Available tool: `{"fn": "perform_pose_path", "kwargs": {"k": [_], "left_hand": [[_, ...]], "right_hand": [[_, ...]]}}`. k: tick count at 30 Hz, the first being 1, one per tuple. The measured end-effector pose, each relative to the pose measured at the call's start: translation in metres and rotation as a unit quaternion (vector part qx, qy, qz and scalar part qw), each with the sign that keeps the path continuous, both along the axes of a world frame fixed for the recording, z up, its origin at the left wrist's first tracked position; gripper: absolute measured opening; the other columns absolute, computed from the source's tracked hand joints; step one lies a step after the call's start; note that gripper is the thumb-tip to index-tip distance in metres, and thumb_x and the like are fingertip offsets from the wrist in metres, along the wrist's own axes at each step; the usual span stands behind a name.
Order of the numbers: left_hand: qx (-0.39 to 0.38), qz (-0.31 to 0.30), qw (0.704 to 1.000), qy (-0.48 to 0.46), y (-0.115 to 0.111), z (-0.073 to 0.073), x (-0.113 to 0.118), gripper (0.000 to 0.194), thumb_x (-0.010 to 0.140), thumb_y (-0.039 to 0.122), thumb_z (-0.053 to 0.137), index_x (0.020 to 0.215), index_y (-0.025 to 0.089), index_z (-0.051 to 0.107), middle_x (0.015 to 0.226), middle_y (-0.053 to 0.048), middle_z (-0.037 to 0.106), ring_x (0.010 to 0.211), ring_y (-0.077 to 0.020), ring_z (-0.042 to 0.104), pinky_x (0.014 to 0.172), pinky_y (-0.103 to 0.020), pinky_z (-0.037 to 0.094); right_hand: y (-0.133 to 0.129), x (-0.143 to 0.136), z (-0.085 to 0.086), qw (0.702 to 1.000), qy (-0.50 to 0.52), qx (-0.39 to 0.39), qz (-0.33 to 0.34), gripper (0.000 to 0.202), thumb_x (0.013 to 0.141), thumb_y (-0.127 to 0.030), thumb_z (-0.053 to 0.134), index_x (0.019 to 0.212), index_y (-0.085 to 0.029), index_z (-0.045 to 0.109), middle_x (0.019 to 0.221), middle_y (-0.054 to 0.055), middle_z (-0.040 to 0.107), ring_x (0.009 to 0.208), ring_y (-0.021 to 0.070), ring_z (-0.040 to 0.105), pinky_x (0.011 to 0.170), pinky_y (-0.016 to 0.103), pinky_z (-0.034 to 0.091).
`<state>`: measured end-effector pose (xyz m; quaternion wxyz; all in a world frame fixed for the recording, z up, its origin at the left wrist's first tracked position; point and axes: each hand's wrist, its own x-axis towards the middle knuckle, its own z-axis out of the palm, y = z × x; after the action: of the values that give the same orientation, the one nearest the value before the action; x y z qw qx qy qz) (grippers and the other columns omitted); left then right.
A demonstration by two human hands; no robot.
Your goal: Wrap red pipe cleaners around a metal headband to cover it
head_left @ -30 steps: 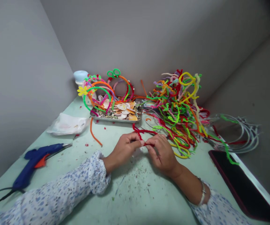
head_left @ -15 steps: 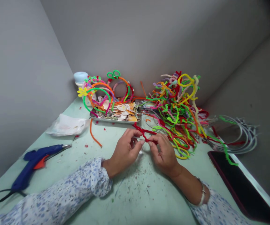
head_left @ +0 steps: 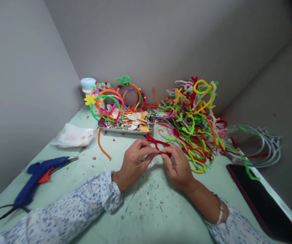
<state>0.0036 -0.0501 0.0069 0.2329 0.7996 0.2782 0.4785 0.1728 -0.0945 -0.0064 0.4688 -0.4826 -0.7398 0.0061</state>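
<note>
A red fuzzy stem (head_left: 157, 145) is held between my two hands at the middle of the table, its upper part crossing and looping beyond my fingertips. My left hand (head_left: 137, 162) pinches the stem's near end between thumb and fingertips. Close beside it, my right hand (head_left: 178, 166) is closed on the same red stem, part of which is hidden by the fingers. The two sets of fingertips almost touch. Just behind them lie more red stems and the edge of a metal tray (head_left: 125, 131) of shells.
Colourful fuzzy stems (head_left: 191, 115) are heaped at back right, near coiled clear tubing (head_left: 265, 149) and a dark tablet (head_left: 260, 200). Decorated headbands (head_left: 107, 96) rest over the tray. A blue glue gun (head_left: 31, 183), plastic bag (head_left: 73, 135) and orange stem (head_left: 102, 145) lie left.
My left hand's fingers have straightened and shifted their pinch on the red stem. My right hand has barely moved and keeps its grip.
</note>
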Motion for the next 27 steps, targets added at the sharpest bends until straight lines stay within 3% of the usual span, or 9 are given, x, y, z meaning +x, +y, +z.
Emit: {"fn": "perform_pose_path", "kwargs": {"k": [13, 27], "left_hand": [[0.037, 0.011, 0.999, 0.008, 0.0007, -0.0011, -0.0007, 0.018, 0.082, 0.018, 0.061, 0.096, 0.024, 0.071, 0.083, -0.004, 0.06, 0.08, -0.0139, 0.056, 0.069, -0.028, 0.048], [-0.005, 0.017, 0.999, 0.037, -0.0006, -0.0004, 0.0013, 0.016, 0.085, 0.019, 0.058, 0.094, 0.023, 0.069, 0.086, -0.004, 0.057, 0.084, -0.0146, 0.055, 0.073, -0.028, 0.047]], "right_hand": [[0.0007, 0.0012, -0.0011, 1.0, 0.001, 0.0, 0.002, 0.012, 0.086, -0.014, 0.047, 0.094, -0.021, 0.052, 0.084, 0.006, 0.058, 0.08, 0.0218, 0.053, 0.072, 0.038, 0.042], [0.0006, 0.0004, -0.0006, 1.0, -0.018, 0.015, 0.002, 0.012, 0.085, -0.013, 0.049, 0.094, -0.02, 0.051, 0.082, 0.006, 0.059, 0.078, 0.0217, 0.052, 0.072, 0.038, 0.042]]}}
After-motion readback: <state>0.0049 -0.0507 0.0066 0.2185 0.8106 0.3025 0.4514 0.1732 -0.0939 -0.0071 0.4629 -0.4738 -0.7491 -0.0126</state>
